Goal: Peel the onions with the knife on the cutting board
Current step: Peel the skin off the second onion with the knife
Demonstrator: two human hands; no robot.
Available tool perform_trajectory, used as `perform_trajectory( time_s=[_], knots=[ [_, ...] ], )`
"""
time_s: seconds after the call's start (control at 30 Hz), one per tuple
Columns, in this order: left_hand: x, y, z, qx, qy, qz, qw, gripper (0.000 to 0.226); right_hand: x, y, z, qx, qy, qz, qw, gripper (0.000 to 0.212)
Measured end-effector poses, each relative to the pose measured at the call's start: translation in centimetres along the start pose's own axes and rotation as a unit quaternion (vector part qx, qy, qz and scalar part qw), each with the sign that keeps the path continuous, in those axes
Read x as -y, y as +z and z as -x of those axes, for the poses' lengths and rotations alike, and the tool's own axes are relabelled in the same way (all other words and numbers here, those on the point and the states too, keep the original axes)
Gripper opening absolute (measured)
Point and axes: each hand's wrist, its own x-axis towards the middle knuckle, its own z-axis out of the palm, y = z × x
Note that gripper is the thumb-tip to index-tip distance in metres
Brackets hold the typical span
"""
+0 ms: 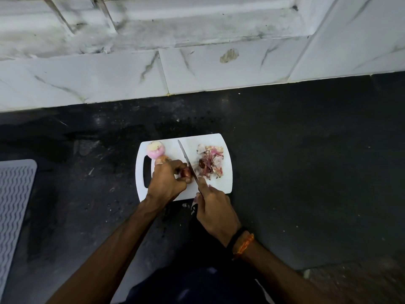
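Note:
A white cutting board [225,181] lies on the dark counter. My left hand [164,181] grips a red unpeeled onion [186,172] near the board's middle. My right hand [213,210] holds a knife [188,160] by its handle, and the blade rests against the onion's right side, tip pointing away from me. A peeled pinkish onion [155,149] sits at the board's far left corner. A heap of onion skins [211,161] lies on the right part of the board.
A grey ribbed mat [13,205] lies at the left edge of the black counter [306,161]. A white marble-tiled wall [197,69] rises behind the counter. A few scraps [186,205] lie just off the board's near edge.

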Motion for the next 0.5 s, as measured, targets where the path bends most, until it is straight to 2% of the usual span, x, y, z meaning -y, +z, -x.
perform_trajectory(
  time_s=[0.1, 0.2, 0.37, 0.5],
  knots=[
    [0.2, -0.1, -0.2, 0.01, 0.0, 0.003, 1.0, 0.009, -0.3, 0.0, 1.1, 0.023, 0.001, 0.012, 1.0, 0.063],
    [0.2, -0.2, -0.4, 0.021, -0.013, -0.009, 1.0, 0.009, -0.6, 0.4, -0.2, 0.016, -0.004, 0.039, 0.999, 0.058],
    [0.4, -0.3, -0.8, 0.039, -0.027, -0.02, 0.999, 0.03, -0.8, 0.0, -0.1, 0.038, -0.005, 0.064, 0.997, 0.059],
    [0.3, -0.1, -0.8, 0.036, -0.031, -0.019, 0.999, 0.034, -0.8, 0.0, 0.3, 0.052, -0.003, 0.093, 0.994, 0.061]
  ],
)
